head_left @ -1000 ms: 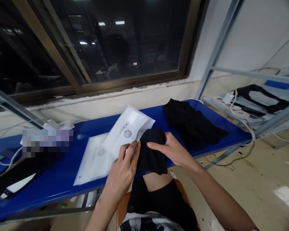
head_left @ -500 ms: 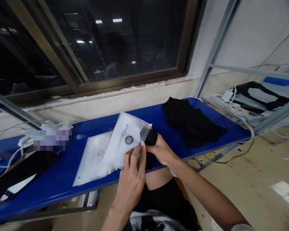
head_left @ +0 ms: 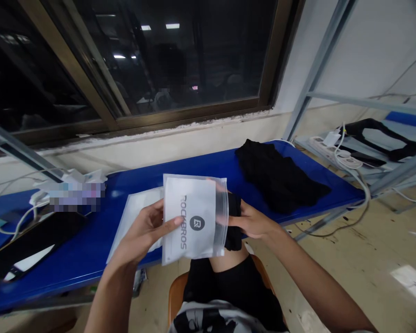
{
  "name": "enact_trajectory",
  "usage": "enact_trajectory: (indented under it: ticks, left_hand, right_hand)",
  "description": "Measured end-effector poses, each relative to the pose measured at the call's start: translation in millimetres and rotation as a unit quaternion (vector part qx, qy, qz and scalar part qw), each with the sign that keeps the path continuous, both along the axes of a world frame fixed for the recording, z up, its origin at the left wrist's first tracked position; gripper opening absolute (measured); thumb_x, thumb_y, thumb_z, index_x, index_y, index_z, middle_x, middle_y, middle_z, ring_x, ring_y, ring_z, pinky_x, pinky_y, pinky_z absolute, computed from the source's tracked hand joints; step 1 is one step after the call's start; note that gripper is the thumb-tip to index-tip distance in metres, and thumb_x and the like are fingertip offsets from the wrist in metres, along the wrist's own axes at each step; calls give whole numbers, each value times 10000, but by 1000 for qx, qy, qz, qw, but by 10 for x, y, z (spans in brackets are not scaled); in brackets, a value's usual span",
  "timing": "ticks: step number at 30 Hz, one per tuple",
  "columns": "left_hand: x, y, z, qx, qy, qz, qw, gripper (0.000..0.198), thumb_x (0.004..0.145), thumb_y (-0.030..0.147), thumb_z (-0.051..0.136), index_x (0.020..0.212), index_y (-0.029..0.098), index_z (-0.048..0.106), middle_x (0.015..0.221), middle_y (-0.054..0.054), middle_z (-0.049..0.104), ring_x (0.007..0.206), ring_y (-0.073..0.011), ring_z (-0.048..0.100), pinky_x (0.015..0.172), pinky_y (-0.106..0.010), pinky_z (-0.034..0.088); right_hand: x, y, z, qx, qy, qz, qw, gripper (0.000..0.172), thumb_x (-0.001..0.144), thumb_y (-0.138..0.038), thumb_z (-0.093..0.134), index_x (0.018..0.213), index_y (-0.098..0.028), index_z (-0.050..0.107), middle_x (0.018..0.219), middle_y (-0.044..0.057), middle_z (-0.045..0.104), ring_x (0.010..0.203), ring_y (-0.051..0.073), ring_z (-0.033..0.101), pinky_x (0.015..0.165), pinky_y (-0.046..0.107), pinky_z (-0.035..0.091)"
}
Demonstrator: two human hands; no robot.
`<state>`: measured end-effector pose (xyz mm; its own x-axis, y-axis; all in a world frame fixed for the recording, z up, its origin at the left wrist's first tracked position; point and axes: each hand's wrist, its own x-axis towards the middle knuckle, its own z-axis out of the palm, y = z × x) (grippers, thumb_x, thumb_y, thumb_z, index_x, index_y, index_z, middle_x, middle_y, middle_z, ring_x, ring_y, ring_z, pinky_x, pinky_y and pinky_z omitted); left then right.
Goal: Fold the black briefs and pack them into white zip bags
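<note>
My left hand [head_left: 142, 233] grips the left side of a white and clear zip bag [head_left: 194, 217] printed ROCKBROS, with the thumb across its front. My right hand [head_left: 251, 222] holds a wad of black cloth [head_left: 235, 222] against the bag's clear right end, with the fingertips showing through the plastic. I cannot tell whether the cloth is inside the bag. A second flat white bag [head_left: 133, 217] lies on the blue table [head_left: 180, 185], partly hidden behind the held bag. A folded black garment [head_left: 279, 178] lies beyond my right hand.
A black flat device [head_left: 31, 240], white cables [head_left: 14, 194] and a pixelated item [head_left: 76, 196] lie at the table's left. A power strip [head_left: 333, 150] sits on a metal rack [head_left: 391, 159] at right. My lap and a wooden chair [head_left: 176, 291] are below the table edge.
The bag has turned upright and now faces me squarely. My left hand has moved left to its side edge. Less black cloth shows at the right end.
</note>
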<state>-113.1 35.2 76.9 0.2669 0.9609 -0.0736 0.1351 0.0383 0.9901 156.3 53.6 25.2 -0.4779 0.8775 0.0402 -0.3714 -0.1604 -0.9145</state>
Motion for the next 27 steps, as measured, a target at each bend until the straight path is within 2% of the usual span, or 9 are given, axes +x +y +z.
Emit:
enact_trajectory:
  ticks: [6, 11, 14, 16, 18, 20, 23, 25, 27]
  left_hand:
    - [194, -106, -90, -56, -48, 7, 997, 436, 784, 347, 848, 1154, 159, 713, 1071, -134, 781, 888, -288, 767, 703, -349, 643]
    - [231, -62, -187, -88, -59, 69, 992, 409, 726, 345, 890, 1029, 120, 734, 1031, -156, 788, 853, -290, 768, 703, -350, 638]
    - [242, -21, -276, -85, -80, 119, 986, 461, 675, 324, 924, 1032, 115, 720, 1061, -155, 785, 826, -272, 767, 696, -331, 633]
    - [271, -18, -323, -72, -109, 153, 980, 517, 649, 316, 939, 1067, 114, 710, 1076, -151, 783, 863, -276, 767, 714, -318, 631]
    - [312, -31, -358, -61, -142, 185, 970, 572, 632, 321, 947, 1105, 113, 701, 1066, -146, 785, 894, -285, 767, 733, -313, 632]
    - [347, -48, -386, -53, -165, 194, 966, 610, 622, 329, 950, 1132, 111, 697, 1057, -147, 786, 912, -301, 767, 745, -321, 635]
    - [355, -63, -413, -43, -172, 177, 968, 601, 608, 311, 957, 1117, 117, 703, 1091, -159, 779, 948, -322, 762, 744, -324, 638]
    - [336, -67, -417, -37, -171, 169, 970, 576, 608, 286, 958, 1100, 128, 703, 1106, -159, 776, 958, -325, 760, 737, -319, 639]
    - [314, -70, -413, -30, -171, 169, 970, 569, 617, 272, 954, 1108, 135, 700, 1108, -156, 776, 948, -324, 763, 731, -322, 642]
  right_hand:
    - [-84, -7, -34, 18, -32, -10, 999, 486, 749, -294, 856, 1204, -292, 687, 1175, 6, 731, 1256, 253, 612, 1089, 469, 488]
    - [-85, 122, 199, 186, -120, -58, 973, 613, 770, -296, 837, 1331, -289, 589, 1380, 39, 615, 1345, 263, 528, 1157, 414, 406]
    - [-32, 156, 276, 218, -209, -118, 946, 693, 781, -333, 833, 1378, -273, 486, 1158, 51, 657, 1056, 239, 649, 986, 377, 508]
    - [-3, 146, 268, 225, -219, -182, 932, 702, 812, -362, 810, 1393, -280, 424, 1020, 25, 639, 860, 196, 638, 824, 328, 532]
    - [15, 130, 250, 261, -221, -228, 911, 497, 885, -378, 739, 1309, -271, 502, 987, 22, 640, 821, 180, 619, 771, 304, 516]
    - [32, 126, 252, 325, -246, -232, 883, 205, 976, -365, 622, 1146, -252, 648, 1001, 32, 692, 892, 193, 638, 837, 321, 507]
    - [77, 150, 302, 385, -288, -156, 863, 243, 1028, -334, 539, 1040, -260, 771, 1045, 21, 777, 998, 216, 686, 1005, 398, 476]
    - [114, 169, 340, 393, -302, -96, 863, 198, 976, -340, 642, 1108, -289, 781, 1098, 6, 791, 1024, 225, 715, 1120, 469, 415]
    - [139, 176, 358, 408, -312, -87, 853, 298, 889, -319, 757, 1187, -311, 762, 1170, 3, 775, 1104, 245, 705, 1215, 538, 302]
